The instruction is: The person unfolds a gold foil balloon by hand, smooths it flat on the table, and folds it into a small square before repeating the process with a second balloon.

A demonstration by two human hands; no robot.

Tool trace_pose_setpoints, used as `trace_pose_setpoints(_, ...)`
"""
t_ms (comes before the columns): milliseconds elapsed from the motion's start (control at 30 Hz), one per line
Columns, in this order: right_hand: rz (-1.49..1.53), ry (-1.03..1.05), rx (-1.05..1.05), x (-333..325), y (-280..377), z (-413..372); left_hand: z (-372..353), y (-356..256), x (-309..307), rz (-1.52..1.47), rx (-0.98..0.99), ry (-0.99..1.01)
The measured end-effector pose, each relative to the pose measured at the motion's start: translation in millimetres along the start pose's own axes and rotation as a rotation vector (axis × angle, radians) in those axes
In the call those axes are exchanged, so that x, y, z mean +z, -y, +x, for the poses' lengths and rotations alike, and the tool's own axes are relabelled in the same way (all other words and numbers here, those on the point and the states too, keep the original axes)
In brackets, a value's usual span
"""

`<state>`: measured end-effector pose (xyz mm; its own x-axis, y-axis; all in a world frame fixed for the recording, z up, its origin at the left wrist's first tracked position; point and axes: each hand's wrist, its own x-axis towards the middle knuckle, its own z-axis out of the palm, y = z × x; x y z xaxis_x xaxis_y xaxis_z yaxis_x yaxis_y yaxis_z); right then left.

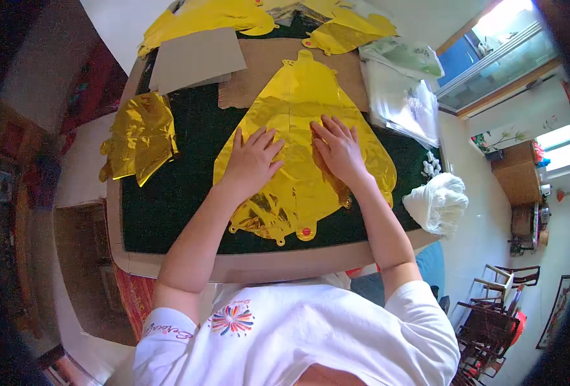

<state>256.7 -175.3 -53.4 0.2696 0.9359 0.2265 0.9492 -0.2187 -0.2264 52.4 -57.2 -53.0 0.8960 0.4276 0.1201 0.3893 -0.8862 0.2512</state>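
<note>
A shiny gold foil balloon (291,170), flat and uninflated, lies on the dark green table cover in front of me. It narrows toward the far end, and small tabs and a red dot show along its near edge. My left hand (249,164) rests on its left half with the fingers spread. On its right half lies my right hand (339,148), palm down, fingers stretched forward. Beneath the right palm and wrist the foil looks folded or crumpled, partly hidden by the hand.
Folded gold foil (142,138) lies at the left. Grey card sheets (198,61) and brown cardboard (259,67) lie farther back, with more yellow foil (352,31) beyond. Clear plastic bags (404,103) and a bundle of white string (436,204) are at the right.
</note>
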Motion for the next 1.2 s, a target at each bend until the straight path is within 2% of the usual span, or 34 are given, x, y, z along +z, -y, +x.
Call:
trace_pose_setpoints(200,0.003,0.004,0.007,1.5,2.2,1.6,-0.9,2.9,8.5,0.006,0.012,-0.085)
trace_pose_setpoints(1200,-0.014,-0.02,-0.026,4.8,5.5,0.4,-0.4,1.8,4.2,-0.031,-0.011,-0.028)
